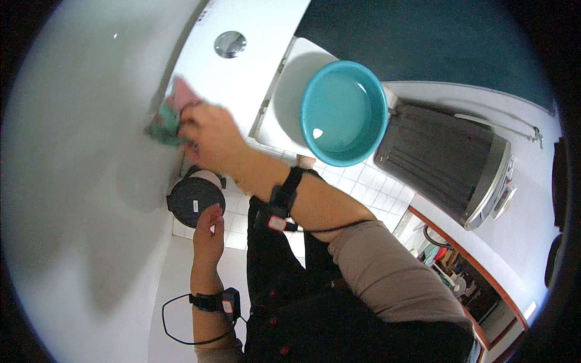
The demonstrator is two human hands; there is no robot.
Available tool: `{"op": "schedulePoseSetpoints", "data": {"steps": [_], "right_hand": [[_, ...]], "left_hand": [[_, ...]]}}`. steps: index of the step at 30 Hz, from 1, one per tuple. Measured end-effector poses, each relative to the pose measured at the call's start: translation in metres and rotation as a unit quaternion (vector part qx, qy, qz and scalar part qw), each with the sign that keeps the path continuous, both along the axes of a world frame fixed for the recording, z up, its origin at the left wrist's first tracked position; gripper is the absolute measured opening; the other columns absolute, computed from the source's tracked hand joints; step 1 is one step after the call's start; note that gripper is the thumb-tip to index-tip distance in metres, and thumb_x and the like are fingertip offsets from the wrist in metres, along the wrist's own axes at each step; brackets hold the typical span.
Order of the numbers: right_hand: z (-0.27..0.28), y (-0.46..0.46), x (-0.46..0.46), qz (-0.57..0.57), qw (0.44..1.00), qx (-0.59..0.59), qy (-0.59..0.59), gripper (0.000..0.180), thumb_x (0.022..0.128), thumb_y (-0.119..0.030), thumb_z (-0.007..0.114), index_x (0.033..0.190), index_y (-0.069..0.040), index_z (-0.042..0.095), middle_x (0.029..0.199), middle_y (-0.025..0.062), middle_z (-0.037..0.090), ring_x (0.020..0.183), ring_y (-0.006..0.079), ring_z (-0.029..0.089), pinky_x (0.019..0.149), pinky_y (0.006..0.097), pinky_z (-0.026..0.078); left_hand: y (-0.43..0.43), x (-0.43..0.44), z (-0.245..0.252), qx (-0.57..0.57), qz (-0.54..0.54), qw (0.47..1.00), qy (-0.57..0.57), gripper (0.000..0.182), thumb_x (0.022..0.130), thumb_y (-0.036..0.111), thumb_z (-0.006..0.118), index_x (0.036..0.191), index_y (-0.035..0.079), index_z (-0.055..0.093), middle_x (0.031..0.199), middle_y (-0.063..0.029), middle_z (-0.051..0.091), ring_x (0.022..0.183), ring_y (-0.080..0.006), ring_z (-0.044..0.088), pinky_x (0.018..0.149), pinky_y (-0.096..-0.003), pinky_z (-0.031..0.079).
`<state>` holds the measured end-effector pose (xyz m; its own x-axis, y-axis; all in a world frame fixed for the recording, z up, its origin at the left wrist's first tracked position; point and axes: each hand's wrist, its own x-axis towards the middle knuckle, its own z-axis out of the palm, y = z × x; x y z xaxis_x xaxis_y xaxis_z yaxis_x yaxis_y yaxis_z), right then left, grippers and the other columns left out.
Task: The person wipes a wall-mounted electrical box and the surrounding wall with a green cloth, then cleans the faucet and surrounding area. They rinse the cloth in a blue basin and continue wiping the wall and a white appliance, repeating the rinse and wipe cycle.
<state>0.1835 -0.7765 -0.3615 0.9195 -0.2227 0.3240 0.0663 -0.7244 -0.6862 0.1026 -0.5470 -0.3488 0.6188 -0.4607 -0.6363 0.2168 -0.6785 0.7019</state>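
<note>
My right hand [211, 134] grips a pink and green cloth [170, 122], which lies against the seam between the pale wall [100, 136] and a white cistern top [254, 77]. A round chrome button [230, 44] is set in that top, a little beyond the hand. Lower down, my left hand [211, 220] holds nothing, its fingers partly curled, over or beside a round black lidded container [190, 202]. A teal plastic basin [345, 113] with what looks like water in it sits on a white surface to the right of my right hand.
A dark grey top-loading washing machine [440, 159] stands on the right. White tiles [367, 181] cover the floor. A red-brown framed opening [481, 277] at lower right shows assorted items beyond it. A black cable [170, 333] loops from the band on my left wrist.
</note>
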Motion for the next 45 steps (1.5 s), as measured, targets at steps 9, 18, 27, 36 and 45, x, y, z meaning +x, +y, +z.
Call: {"op": "schedulePoseSetpoints", "data": {"steps": [9, 18, 27, 36, 45], "right_hand": [[-0.025, -0.078, -0.061, -0.074, 0.997, 0.020, -0.014, 0.033, 0.059, 0.004, 0.068, 0.088, -0.011, 0.066, 0.111, 0.0059, 0.059, 0.105, 0.0295, 0.054, 0.092, 0.0417, 0.046], [-0.010, -0.223, -0.209, -0.389, 0.783, 0.452, 0.175, 0.034, 0.094, -0.026, 0.060, 0.117, -0.001, 0.058, 0.099, 0.0097, 0.067, 0.086, 0.0159, 0.064, 0.075, 0.0286, 0.053], [-0.111, -0.247, -0.268, -0.402, 0.668, 0.576, 0.247, 0.045, 0.083, -0.015, 0.069, 0.123, -0.001, 0.052, 0.114, 0.0147, 0.060, 0.098, 0.0238, 0.060, 0.082, 0.0354, 0.051], [-0.137, -0.236, -0.279, -0.480, 0.752, 0.316, 0.324, 0.045, 0.085, -0.013, 0.059, 0.129, -0.013, 0.046, 0.122, 0.0304, 0.048, 0.114, 0.0453, 0.050, 0.098, 0.0476, 0.043], [-0.150, -0.226, -0.257, -0.452, 0.476, 0.753, 0.050, 0.041, 0.098, -0.033, 0.043, 0.133, -0.012, 0.042, 0.129, 0.0162, 0.047, 0.115, 0.0337, 0.050, 0.098, 0.0467, 0.041]], "left_hand": [[-0.046, 0.011, 0.035, -0.043, -0.007, 0.999, 0.002, 0.029, 0.095, 0.007, 0.053, 0.123, 0.002, 0.054, 0.111, -0.0128, 0.063, 0.104, -0.0201, 0.060, 0.092, -0.0317, 0.046], [-0.148, -0.005, 0.058, -0.094, -0.126, 0.987, 0.032, 0.031, 0.096, 0.012, 0.054, 0.125, 0.001, 0.053, 0.117, -0.0143, 0.061, 0.108, -0.0199, 0.059, 0.094, -0.0312, 0.045], [-0.327, -0.046, -0.048, -0.017, -0.114, 0.979, 0.167, 0.045, 0.091, 0.017, 0.060, 0.134, 0.007, 0.050, 0.128, -0.0127, 0.055, 0.119, -0.0223, 0.051, 0.100, -0.0323, 0.038], [-0.411, -0.078, -0.154, 0.054, -0.344, 0.913, -0.214, 0.064, 0.088, 0.019, 0.060, 0.145, 0.013, 0.033, 0.142, -0.0259, 0.036, 0.133, -0.0427, 0.033, 0.109, -0.0469, 0.030], [-0.402, -0.070, -0.130, 0.028, -0.190, 0.967, 0.167, 0.067, 0.090, 0.033, 0.060, 0.143, 0.005, 0.033, 0.137, -0.0274, 0.042, 0.118, -0.0348, 0.050, 0.094, -0.0411, 0.043]]}}
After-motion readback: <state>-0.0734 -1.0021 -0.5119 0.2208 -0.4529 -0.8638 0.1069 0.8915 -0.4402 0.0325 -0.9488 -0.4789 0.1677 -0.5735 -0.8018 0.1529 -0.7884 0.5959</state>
